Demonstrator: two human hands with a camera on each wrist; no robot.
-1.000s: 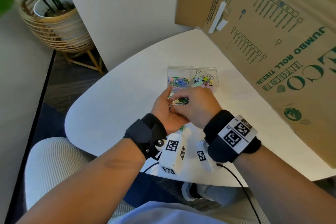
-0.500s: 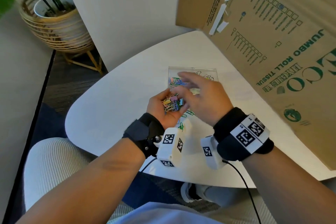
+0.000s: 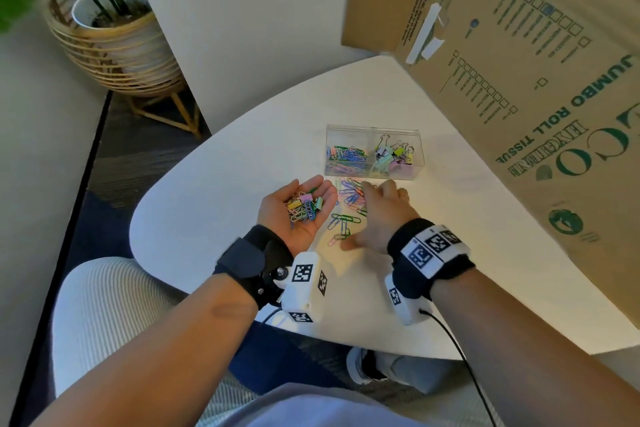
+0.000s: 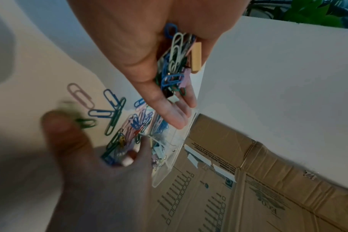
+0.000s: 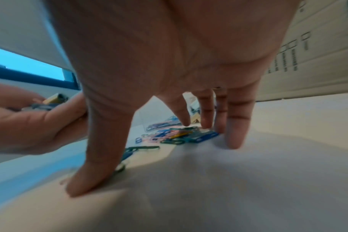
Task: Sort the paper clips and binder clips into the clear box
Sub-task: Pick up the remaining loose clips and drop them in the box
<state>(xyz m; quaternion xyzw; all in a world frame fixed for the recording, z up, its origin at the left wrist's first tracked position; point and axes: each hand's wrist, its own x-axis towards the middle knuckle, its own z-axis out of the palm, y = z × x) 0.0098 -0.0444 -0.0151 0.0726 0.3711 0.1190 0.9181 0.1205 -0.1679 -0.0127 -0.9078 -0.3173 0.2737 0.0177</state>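
left hand (image 3: 300, 210) palm up, cupping mixed clips (image 3: 304, 206). right hand (image 3: 379, 215) spread flat over loose paper clips (image 3: 348, 204) on table (image 3: 214, 204), just before clear box (image 3: 374, 154).

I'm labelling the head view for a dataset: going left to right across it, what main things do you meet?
Potted plant → left hand cupping mixed clips → loose paper clips on the table → right hand → cardboard box.

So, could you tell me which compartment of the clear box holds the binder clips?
The right compartment; the left compartment holds only paper clips.
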